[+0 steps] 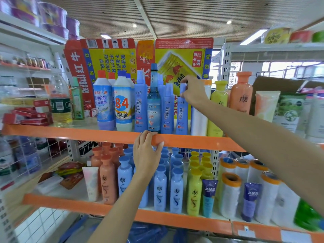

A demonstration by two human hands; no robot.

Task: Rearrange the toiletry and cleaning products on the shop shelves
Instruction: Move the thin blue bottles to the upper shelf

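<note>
Several tall blue spray bottles stand in a row on the upper shelf. My right hand (192,91) grips the cap of the rightmost blue spray bottle (182,116), which stands upright on the shelf. A darker glass-like blue bottle (154,102) stands among them. My left hand (148,151) holds the orange front edge of the upper shelf (192,142), fingers curled over it. Left of the row stand two white-and-blue cleaner bottles (122,106).
A flattened Red Bull carton (178,55) backs the upper shelf. Yellow (218,106) and orange (241,93) shampoo bottles and white rolls (199,118) stand to the right. The lower shelf (175,219) holds orange, blue and yellow bottles, tubes and rolls. Red boxes (26,116) lie at left.
</note>
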